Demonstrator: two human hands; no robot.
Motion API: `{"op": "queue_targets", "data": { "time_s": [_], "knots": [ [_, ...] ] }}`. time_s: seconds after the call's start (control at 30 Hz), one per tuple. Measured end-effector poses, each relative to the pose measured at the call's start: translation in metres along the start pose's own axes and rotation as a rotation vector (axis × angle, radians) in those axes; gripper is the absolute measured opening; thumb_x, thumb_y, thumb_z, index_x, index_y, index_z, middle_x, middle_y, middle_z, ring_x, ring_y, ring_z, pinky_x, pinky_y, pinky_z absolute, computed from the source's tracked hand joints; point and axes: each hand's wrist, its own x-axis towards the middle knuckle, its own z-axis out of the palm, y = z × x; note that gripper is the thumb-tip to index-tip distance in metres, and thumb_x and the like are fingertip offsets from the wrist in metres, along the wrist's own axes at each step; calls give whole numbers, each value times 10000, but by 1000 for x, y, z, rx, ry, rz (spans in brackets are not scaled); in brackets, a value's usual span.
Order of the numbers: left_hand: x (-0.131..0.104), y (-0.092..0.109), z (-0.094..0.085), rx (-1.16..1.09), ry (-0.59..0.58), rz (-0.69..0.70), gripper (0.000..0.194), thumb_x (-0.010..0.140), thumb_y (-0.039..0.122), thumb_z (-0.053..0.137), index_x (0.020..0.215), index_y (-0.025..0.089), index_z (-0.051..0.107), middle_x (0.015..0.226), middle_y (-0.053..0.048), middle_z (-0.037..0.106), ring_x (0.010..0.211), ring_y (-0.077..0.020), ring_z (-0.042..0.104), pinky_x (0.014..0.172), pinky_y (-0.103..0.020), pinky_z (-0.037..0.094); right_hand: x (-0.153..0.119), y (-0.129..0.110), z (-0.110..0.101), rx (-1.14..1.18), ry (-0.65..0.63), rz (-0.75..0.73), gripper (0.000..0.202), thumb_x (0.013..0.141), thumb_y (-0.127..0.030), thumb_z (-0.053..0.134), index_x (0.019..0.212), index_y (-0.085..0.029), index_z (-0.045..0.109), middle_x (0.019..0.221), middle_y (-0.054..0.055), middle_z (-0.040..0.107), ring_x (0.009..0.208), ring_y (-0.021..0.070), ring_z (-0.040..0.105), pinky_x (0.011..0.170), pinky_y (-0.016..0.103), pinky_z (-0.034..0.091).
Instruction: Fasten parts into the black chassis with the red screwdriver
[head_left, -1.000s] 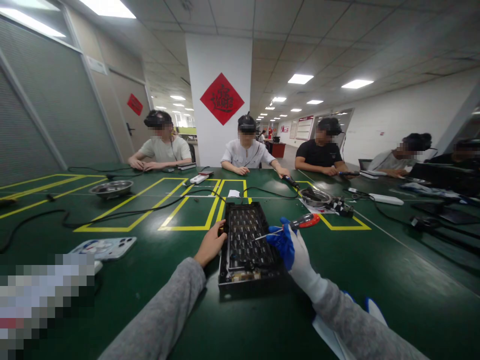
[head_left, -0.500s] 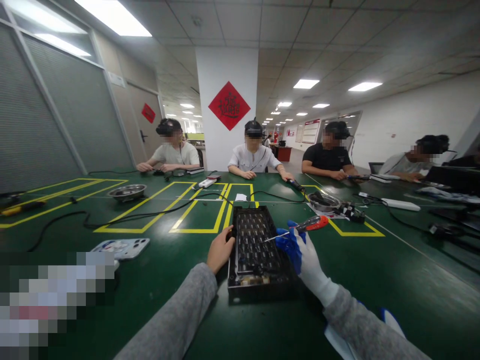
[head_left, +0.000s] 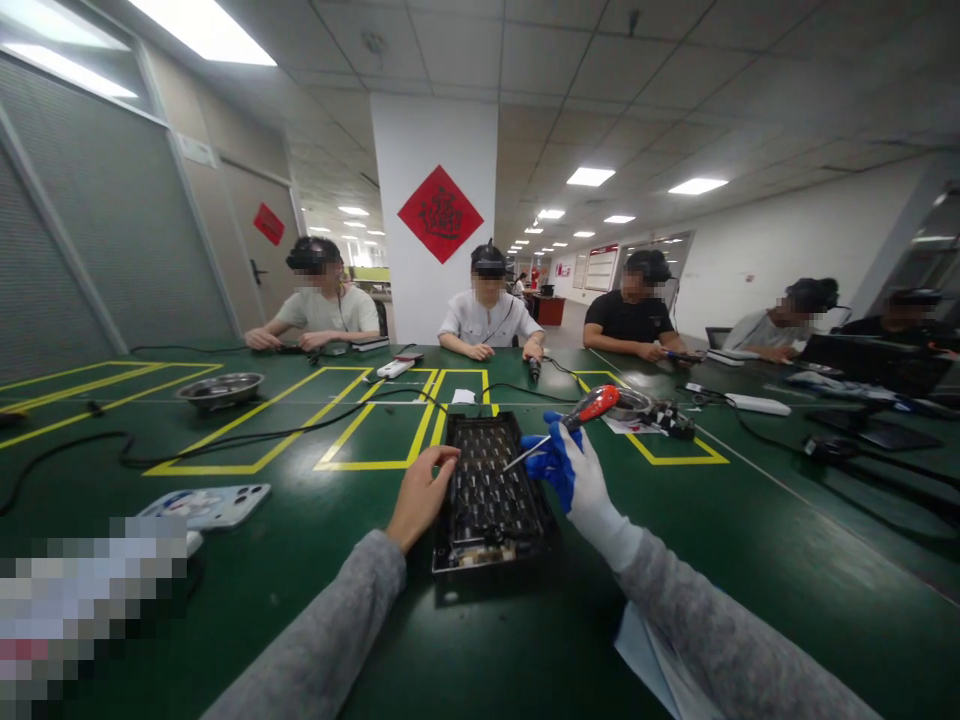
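Note:
A black rectangular case point(head_left: 487, 480) with rows of small metallic parts inside lies on the green table point(head_left: 315, 560). My bare left hand point(head_left: 424, 492) rests at the case's left edge, fingers bent over the rim; what they grip, if anything, is hard to make out. My right hand point(head_left: 574, 475), in a white and blue glove, is closed around a screwdriver point(head_left: 592, 408) with a red and grey handle. The screwdriver's thin shaft slants down to the left, its tip over the parts in the case. Whether the tip touches them is unclear.
Metal bowls point(head_left: 221, 390) stand farther back, left and right. A phone point(head_left: 214, 506) lies at the left. Black cables point(head_left: 247, 435) cross the table behind the case. A pale cloth point(head_left: 652, 655) is near my right forearm. Several people sit across the table.
The view has turned slightly right. My left hand's fingers have shifted up over the case's rim. The screwdriver is now tilted more steeply, its handle higher. The person opposite has moved a dark tool.

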Motion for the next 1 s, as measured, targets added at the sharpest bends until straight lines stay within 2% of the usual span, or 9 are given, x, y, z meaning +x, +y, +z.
{"op": "queue_targets", "data": {
  "time_s": [0.1, 0.2, 0.27, 0.4, 0.53, 0.7, 0.83, 1.0],
  "knots": [
    [-5, 34, 2, -66, -161, 102, 320, 861, 370, 389, 848, 157, 628, 838, -45, 633, 792, -168, 570, 733, -291, 441, -4, 4, 0, -1, -40, 46, 465, 769, -461, 535, 1167, -236, 454, 678, -9, 644, 438, 88, 546, 414, 198, 452],
    [-8, 53, 9, -117, -385, 192, 336, 832, 413, 455, 791, 141, 647, 722, -27, 625, 668, -133, 544, 629, -244, 417, -11, 14, -4, -56, -62, 38, 474, 773, -484, 511, 1155, -208, 464, 615, -24, 612, 368, 75, 493, 338, 171, 393],
    [-8, 55, 15, -160, -514, 198, 326, 798, 421, 514, 783, 128, 657, 681, -21, 618, 622, -115, 526, 585, -220, 398, -14, 19, -8, -79, -96, 37, 477, 775, -481, 507, 1150, -186, 476, 578, -33, 584, 332, 62, 450, 304, 157, 352],
    [-8, 45, 25, -282, -706, 87, 315, 742, 407, 595, 807, 105, 658, 678, -28, 632, 602, -109, 535, 550, -201, 396, -17, 24, -11, -77, -134, 50, 426, 782, -444, 520, 1125, -192, 498, 550, -47, 548, 328, 49, 426, 305, 145, 343],
    [-6, 39, 24, -291, -705, 106, 276, 715, 376, 630, 773, 110, 675, 767, -50, 655, 696, -131, 572, 640, -216, 428, -17, 23, -9, -91, -154, 71, 445, 786, -452, 513, 1163, -219, 467, 573, -46, 551, 343, 62, 448, 309, 162, 372],
    [-3, 34, 13, -279, -665, 73, 294, 733, 388, 611, 763, 101, 667, 742, -51, 652, 689, -132, 570, 649, -223, 429, -22, 18, -5, -101, -211, 54, 437, 814, -440, 478, 1196, -231, 439, 601, -44, 551, 369, 69, 471, 340, 186, 414],
    [-6, 27, 12, -325, -600, 39, 315, 794, 384, 538, 770, 96, 663, 715, -42, 640, 675, -119, 554, 645, -217, 417, -26, 18, -4, -173, -236, 26, 409, 827, -421, 469, 1176, -207, 466, 628, -32, 562, 401, 59, 482, 388, 186, 440],
    [-12, 35, 17, -324, -625, 38, 293, 773, 377, 568, 795, 99, 661, 734, -38, 643, 672, -117, 553, 633, -212, 419, -25, 25, -7, -195, -200, -2, 411, 830, -426, 461, 1178, -208, 475, 655, -24, 569, 433, 58, 505, 414, 176, 443]
  ]
}}
